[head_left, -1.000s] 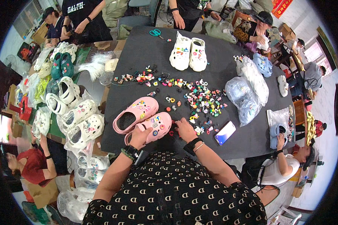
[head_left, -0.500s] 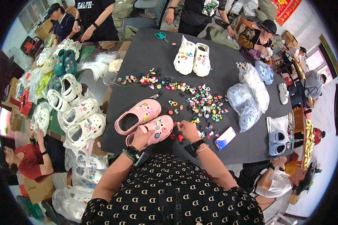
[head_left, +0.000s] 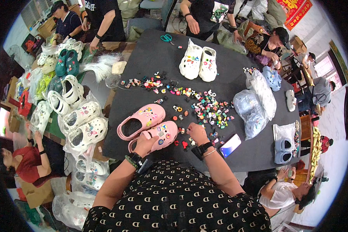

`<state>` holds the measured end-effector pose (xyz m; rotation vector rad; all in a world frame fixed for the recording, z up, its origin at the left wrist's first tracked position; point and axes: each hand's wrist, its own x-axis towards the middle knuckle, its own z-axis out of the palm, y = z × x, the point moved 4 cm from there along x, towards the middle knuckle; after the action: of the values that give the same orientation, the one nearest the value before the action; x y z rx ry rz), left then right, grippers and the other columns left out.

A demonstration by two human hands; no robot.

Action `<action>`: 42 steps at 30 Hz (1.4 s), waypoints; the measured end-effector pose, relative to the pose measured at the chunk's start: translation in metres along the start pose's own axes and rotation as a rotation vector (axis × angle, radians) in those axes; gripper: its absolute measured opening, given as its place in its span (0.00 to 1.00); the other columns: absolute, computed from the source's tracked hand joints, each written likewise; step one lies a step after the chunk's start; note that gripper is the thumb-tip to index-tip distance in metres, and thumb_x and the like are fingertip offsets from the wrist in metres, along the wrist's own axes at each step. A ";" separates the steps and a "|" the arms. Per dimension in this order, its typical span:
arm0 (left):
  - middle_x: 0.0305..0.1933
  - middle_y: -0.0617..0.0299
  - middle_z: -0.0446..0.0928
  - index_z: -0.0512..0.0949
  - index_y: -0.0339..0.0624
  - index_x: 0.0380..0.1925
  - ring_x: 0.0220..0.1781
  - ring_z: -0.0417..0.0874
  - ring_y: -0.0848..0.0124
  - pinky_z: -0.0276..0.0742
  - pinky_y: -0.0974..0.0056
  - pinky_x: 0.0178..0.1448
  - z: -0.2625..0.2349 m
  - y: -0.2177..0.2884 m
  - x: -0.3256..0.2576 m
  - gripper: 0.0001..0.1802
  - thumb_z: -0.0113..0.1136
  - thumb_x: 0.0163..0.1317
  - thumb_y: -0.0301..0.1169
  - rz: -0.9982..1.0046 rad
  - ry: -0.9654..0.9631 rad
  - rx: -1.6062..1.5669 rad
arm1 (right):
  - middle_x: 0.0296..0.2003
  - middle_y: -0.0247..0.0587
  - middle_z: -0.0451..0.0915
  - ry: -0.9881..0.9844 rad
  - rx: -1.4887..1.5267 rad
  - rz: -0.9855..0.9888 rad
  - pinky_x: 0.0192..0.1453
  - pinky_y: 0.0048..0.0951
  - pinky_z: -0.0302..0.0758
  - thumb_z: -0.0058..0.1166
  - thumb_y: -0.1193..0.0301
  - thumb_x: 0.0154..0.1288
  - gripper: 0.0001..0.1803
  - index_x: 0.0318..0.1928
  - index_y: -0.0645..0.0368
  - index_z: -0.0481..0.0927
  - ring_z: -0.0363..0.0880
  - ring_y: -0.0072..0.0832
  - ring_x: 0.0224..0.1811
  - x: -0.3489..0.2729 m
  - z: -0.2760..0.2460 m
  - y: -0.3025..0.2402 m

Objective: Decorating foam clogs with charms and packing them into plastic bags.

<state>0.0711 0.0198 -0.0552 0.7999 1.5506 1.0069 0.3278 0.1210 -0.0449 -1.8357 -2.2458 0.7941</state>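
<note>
A pair of pink clogs lies on the dark table in front of me, toes pointing away to the right. My left hand (head_left: 145, 145) grips the nearer pink clog (head_left: 164, 135) at its heel opening, thumb on the upper. Round, colourful charms dot its top. Beside it, the farther pink clog (head_left: 149, 116) also carries charms. Just right of the nearer toe, my right hand (head_left: 198, 134) hovers low with fingers pinched together; a small dark bit shows at the fingertips, too small to name. Loose charms (head_left: 214, 110) lie heaped beyond that hand, with a few red ones near the toe.
White clogs (head_left: 208, 65) stand at the table's far side near teal scissors (head_left: 166, 38). To the right are a phone (head_left: 231, 145) and bagged blue clogs (head_left: 249, 112). Bagged white clogs (head_left: 88, 130) crowd the left table. Several people work around.
My right hand has drawn slightly right, away from the clog's toe. My left hand keeps its hold on the clog. Co-workers' hands around the table have shifted.
</note>
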 end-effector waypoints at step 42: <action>0.46 0.52 0.78 0.70 0.28 0.48 0.45 0.81 0.68 0.78 0.63 0.47 0.001 0.001 0.008 0.24 0.65 0.54 0.28 0.052 -0.046 -0.020 | 0.29 0.43 0.82 -0.103 0.487 -0.257 0.37 0.29 0.77 0.63 0.73 0.54 0.10 0.37 0.62 0.81 0.81 0.29 0.31 0.010 -0.016 -0.056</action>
<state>0.0709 0.0276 -0.0579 0.8470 1.4854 1.0334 0.2829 0.1290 -0.0071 -1.2857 -2.0431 1.2666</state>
